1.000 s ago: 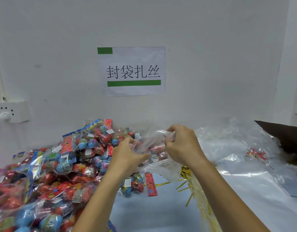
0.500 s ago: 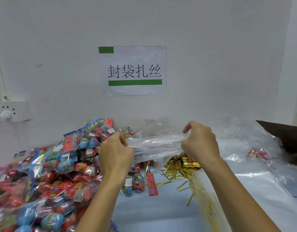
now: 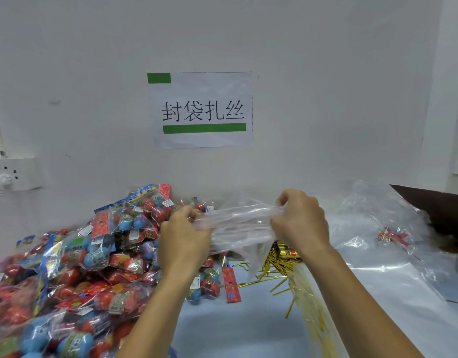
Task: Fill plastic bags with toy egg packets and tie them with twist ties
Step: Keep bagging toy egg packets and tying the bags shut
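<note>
A clear plastic bag [image 3: 239,224] is stretched wide between my two hands above the table. My left hand [image 3: 184,239] pinches its left edge and my right hand [image 3: 301,224] pinches its right edge. A big heap of toy egg packets [image 3: 75,262], red and blue eggs in printed wrappers, fills the left side. One packet [image 3: 210,284] lies apart just below my left hand. Gold twist ties [image 3: 277,264] lie scattered under the bag, beside my right wrist.
A stack of flat clear bags [image 3: 377,257] covers the right of the table, with a red and gold bow [image 3: 393,235] on it. A dark cardboard flap [image 3: 434,205] sticks in at far right. A paper sign [image 3: 202,109] and wall socket [image 3: 13,174] are on the wall.
My hands have drawn apart, left going left and right going right, pulling the bunched bag out into a wide stretched sheet. The twist ties under it have come into sight.
</note>
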Available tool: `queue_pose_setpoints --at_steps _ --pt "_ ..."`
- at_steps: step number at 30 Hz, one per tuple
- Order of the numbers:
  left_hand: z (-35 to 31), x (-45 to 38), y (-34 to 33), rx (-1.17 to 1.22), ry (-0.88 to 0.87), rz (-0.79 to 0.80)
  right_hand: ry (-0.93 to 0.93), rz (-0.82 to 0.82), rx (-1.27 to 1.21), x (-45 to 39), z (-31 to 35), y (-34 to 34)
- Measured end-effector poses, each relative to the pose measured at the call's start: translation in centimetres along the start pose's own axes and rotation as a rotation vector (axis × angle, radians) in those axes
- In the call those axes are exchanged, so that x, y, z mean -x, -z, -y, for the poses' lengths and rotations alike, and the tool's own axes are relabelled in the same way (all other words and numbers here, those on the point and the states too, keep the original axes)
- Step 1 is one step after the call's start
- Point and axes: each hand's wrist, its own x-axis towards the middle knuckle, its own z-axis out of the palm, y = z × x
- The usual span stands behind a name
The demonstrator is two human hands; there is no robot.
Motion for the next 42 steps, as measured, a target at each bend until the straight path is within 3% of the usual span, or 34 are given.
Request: queue_pose_setpoints --at_steps 2,4,8,14,18,20,23,25,29,33,36,38,42 --pt "0.1 -0.2 0.4 -0.109 0.037 -0.14 -0.043 -0.066 -0.009 -0.2 -0.3 0.4" --pt "0.1 -0.3 0.7 -0.079 -0.016 -0.138 -0.052 -0.071 -0.053 -0.3 -0.5 0.5" --pt "0.0 -0.8 0.9 0.21 -0.079 0.15 -0.027 -0.057 -0.161 -0.7 -0.8 1.1" --pt "1.5 -1.6 2.7 0.424 -0.119 0.709 -0.036 0.023 -0.307 -1.5 -1.9 1.9" --pt "0.6 -2.0 2.2 0.761 0.151 0.528 0.043 0.116 -0.412 -1.6 -1.8 1.9" --pt "0.3 -2.4 1.9 0.634 0.225 0.431 0.123 0.185 -0.397 -1.4 -1.4 1.8" --pt "0.6 -1.9 1.5 0.377 0.343 0.567 0.211 0.22 -0.392 -0.8 -0.4 1.3" --pt "0.4 -1.5 1.2 0.397 0.398 0.623 0.272 0.209 -0.384 -0.1 0.5 0.9" --pt "0.4 -0.7 0.6 0.332 0.132 0.581 0.37 0.354 -0.367 1.0 1.7 0.7" --pt "0.6 -0.8 0.6 0.324 0.141 0.431 0.432 0.699 -0.332 0.4 0.7 2.6" --pt "0.7 -1.0 0.7 0.389 0.146 0.387 0.339 0.932 -0.566 -0.2 -0.6 4.7" --pt "0.2 -0.7 1.0 0.464 0.121 0.362 0.286 0.928 -0.704 -0.7 -1.4 5.6" --pt "-0.6 -0.4 0.6 0.534 0.024 0.408 0.252 0.559 -0.54 -1.1 -1.3 5.5"
